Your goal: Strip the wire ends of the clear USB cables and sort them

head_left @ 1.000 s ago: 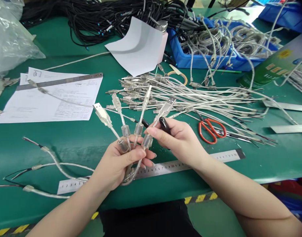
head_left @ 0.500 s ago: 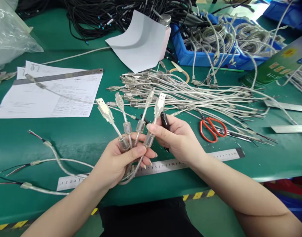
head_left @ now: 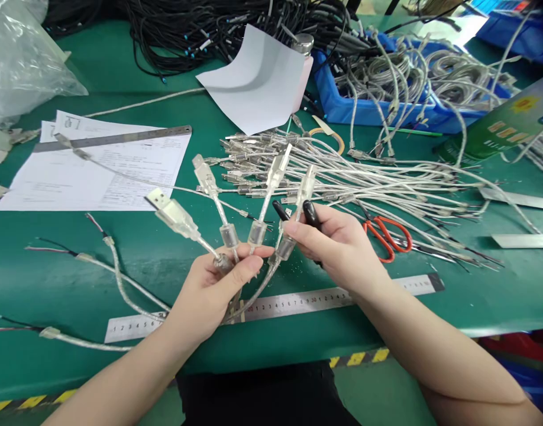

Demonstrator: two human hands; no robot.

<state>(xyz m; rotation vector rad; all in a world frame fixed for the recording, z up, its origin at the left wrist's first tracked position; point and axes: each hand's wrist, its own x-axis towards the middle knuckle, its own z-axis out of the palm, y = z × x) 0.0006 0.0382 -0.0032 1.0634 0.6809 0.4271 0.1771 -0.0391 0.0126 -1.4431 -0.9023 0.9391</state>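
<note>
My left hand (head_left: pixel 218 287) is closed round several clear USB cables, whose plugs fan out above the fingers. One USB plug (head_left: pixel 176 216) points to the upper left, and another (head_left: pixel 207 177) stands beside it. My right hand (head_left: pixel 331 242) pinches the rightmost cable just below its plug (head_left: pixel 306 183). A tool with black handles (head_left: pixel 312 214) is also held in that hand; its lower part is hidden. Stripped wire ends (head_left: pixel 54 251) of cables lie to the left of my left hand. Beneath both hands runs a steel ruler (head_left: pixel 298 305).
A pile of USB cables (head_left: pixel 378 171) lies beyond my hands, with red-handled scissors (head_left: pixel 389 236) at its near side. Papers (head_left: pixel 98 171) under a metal ruler (head_left: pixel 120 137) are at left. Blue bins (head_left: pixel 355 109) of coiled cables and a green can (head_left: pixel 497 127) stand back right.
My right hand has moved a little right, drawing its cable away from the bunch. The plugs in my left hand are spread wider. The view has shifted slightly.
</note>
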